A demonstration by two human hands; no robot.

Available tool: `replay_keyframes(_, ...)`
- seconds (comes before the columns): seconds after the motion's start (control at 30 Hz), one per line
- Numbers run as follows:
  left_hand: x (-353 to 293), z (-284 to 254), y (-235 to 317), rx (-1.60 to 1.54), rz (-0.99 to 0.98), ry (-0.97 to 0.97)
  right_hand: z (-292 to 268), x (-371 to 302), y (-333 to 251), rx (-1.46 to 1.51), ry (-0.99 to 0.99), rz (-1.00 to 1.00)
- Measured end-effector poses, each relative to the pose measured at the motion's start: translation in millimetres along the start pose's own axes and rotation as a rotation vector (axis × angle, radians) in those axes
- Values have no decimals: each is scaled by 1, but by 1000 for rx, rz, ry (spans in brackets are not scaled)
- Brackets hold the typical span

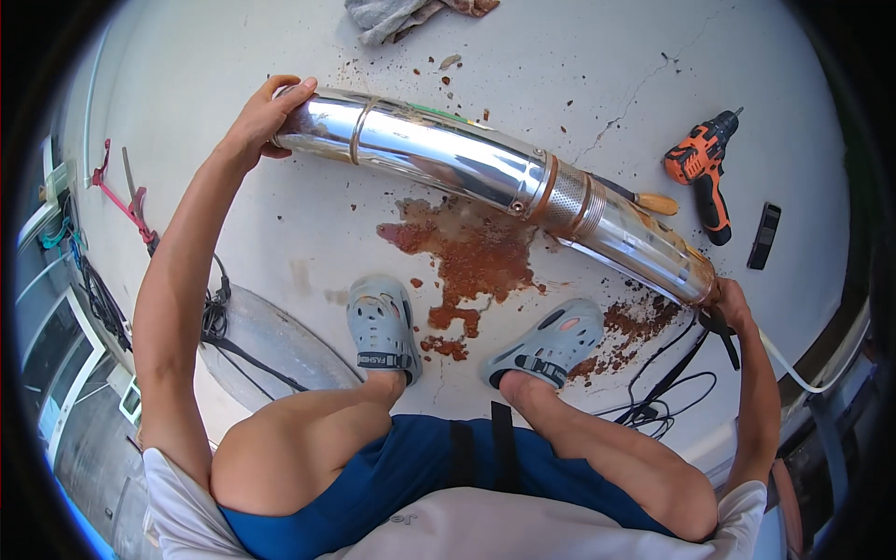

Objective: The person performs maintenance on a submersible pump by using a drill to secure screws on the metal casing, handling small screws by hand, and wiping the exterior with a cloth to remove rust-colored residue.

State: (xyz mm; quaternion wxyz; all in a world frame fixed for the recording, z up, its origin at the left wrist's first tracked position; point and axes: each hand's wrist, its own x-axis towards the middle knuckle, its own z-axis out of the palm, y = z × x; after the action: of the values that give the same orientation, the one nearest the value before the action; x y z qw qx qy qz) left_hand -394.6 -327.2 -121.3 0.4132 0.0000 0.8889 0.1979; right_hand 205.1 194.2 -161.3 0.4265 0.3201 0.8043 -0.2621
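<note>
A long, shiny steel submersible pump (448,149) lies across the view above the floor, tilted down to the right. Rust stains its ends, and a perforated intake screen (566,194) rings it right of the middle. My left hand (268,117) is wrapped round its far left end. At the lower right end, my right hand (733,303) grips the pump close to a black cable, its fingers partly hidden. Below the pump, a wet red-brown rust puddle (467,266) spreads on the pale floor.
An orange and black cordless drill (698,168) lies at the right, near a black bar-shaped device (764,236) and a tool with a wooden handle (656,203). A grey rag (387,17) is at the far edge. Cables (658,401) coil by my right foot. A red-handled tool (126,201) lies left.
</note>
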Motion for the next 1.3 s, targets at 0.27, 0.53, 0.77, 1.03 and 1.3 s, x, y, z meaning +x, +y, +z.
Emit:
replay_keyframes(0.27,-48,71,-39,922,1040,405,-21,16,3,32,-51,32)
replay_keyframes(0.53,7,54,-19,946,1344,324,22,-4,20,282,-272,-9)
replay_keyframes(0.77,6,47,-8,1013,1331,221,12,-11,-11,306,-95,76)
replay_keyframes(1.03,17,37,26,934,1170,-121,-87,-11,29,418,-149,197)
replay_keyframes(1.3,28,25,59,911,1115,-337,-100,59,-152,210,342,-140)
